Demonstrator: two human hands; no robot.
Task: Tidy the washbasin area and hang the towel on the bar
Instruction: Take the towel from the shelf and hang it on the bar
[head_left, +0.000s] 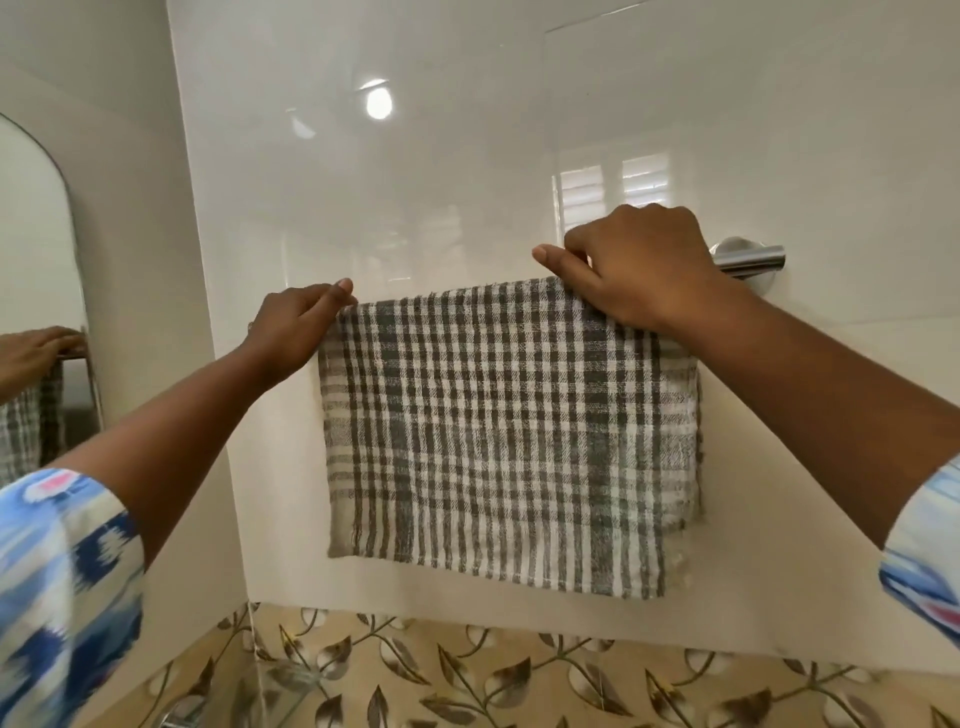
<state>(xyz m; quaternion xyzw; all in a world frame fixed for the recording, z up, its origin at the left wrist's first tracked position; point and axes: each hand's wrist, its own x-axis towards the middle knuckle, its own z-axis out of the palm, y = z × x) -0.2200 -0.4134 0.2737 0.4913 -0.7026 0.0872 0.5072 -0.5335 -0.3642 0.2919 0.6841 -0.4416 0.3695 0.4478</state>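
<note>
Towel (498, 436), grey-and-white checked, draped over a chrome bar (750, 258) on a glossy white wall (467, 156), folded double with a frayed lower hem. No brand, label or legible writing anywhere on cloth or fittings.

Nearest the lens: blurred blue-and-white patterned sleeves (62, 587) at both lower corners, bare forearms reaching up and forward.

Left hand (296, 330) pinching the towel's upper left corner between thumb and fingers. Right hand (639, 265) pressed over the upper right edge, thumb stretched along the top, fingers curled down on cloth and bar; bar itself hidden beneath both except for its right end and round mount.

Below the white panel: band of beige tiles (467, 675) with a brown leaf-and-vine pattern.

Far left: arched mirror (36, 260) reflecting a hand and the checked cloth. On the wall above: reflections of a round lamp and a louvred window.
</note>
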